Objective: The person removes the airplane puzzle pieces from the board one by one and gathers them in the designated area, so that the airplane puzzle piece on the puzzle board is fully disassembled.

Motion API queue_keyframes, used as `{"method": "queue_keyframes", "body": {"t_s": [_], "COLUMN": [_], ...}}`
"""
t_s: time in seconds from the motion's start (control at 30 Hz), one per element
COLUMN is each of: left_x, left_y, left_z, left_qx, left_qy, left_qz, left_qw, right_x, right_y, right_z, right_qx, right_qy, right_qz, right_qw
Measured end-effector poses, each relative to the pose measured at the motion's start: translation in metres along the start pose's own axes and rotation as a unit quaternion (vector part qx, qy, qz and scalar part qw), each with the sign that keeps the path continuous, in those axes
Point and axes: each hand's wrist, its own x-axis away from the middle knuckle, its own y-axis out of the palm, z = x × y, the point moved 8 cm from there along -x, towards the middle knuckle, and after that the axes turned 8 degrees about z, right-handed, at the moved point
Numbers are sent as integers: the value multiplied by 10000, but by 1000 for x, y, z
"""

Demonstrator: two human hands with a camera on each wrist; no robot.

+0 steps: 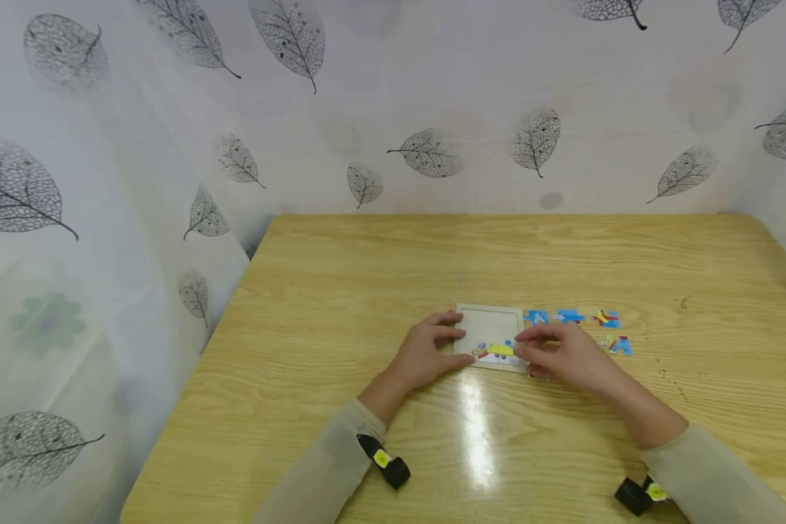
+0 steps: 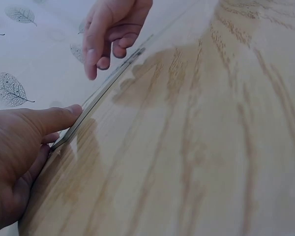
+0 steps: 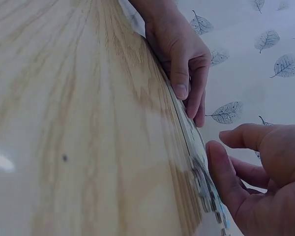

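A small square puzzle tray (image 1: 491, 308) with a pale rim lies on the table. Along its lower inner side are picture pieces (image 1: 500, 350) in yellow, blue and red; its upper part shows plain board. My left hand (image 1: 427, 349) grips the tray at its left side, thumb at the lower left corner and fingers along the left rim. Over the tray's right rim hovers my right hand (image 1: 566, 354), thumb and forefinger apart in the right wrist view, with no piece visible between them. Some pieces beneath that hand are partly hidden.
Loose jigsaw pieces, mostly blue, lie right of the tray: one blue piece (image 1: 570, 316), a yellow and red piece (image 1: 606, 318) and another blue piece (image 1: 618, 345) among them. Leaf-patterned cloth (image 1: 432, 87) hangs behind the wooden table (image 1: 367, 269) and at its left.
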Motion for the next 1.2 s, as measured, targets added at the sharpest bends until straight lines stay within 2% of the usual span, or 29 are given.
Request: {"method": "queue_keyframes", "body": {"t_s": [0.23, 0.37, 0.53, 0.63, 0.73, 0.87, 1.03, 1.2], "left_x": [-1, -3, -3, -2, -1, 0, -1, 0], "left_y": [0, 2, 0, 0, 0, -4, -9, -4], "left_z": [-1, 2, 2, 0, -2, 0, 5, 4], "left_qx": [97, 91, 9, 0, 95, 116, 1, 82], "left_qy": [58, 176, 214, 157, 116, 184, 189, 57], "left_qz": [18, 23, 61, 62, 46, 113, 143, -14], "left_qw": [9999, 9998, 9998, 9999, 9999, 9997, 9997, 9999], "right_x": [-12, -14, -15, -13, -10, -8, -11, -9], "right_y": [20, 22, 26, 28, 29, 30, 28, 21], "right_z": [-10, -12, -16, -15, -14, -17, -20, -17], "right_qx": [123, 463, 844, 609, 144, -226, -350, -341], "right_qy": [-141, -231, -543, -488, -255, -105, -37, 9], "right_qz": [-397, -393, -294, -318, -411, -610, -643, -466], "right_qw": [9990, 9979, 9945, 9964, 9987, 9978, 9973, 9983]}}
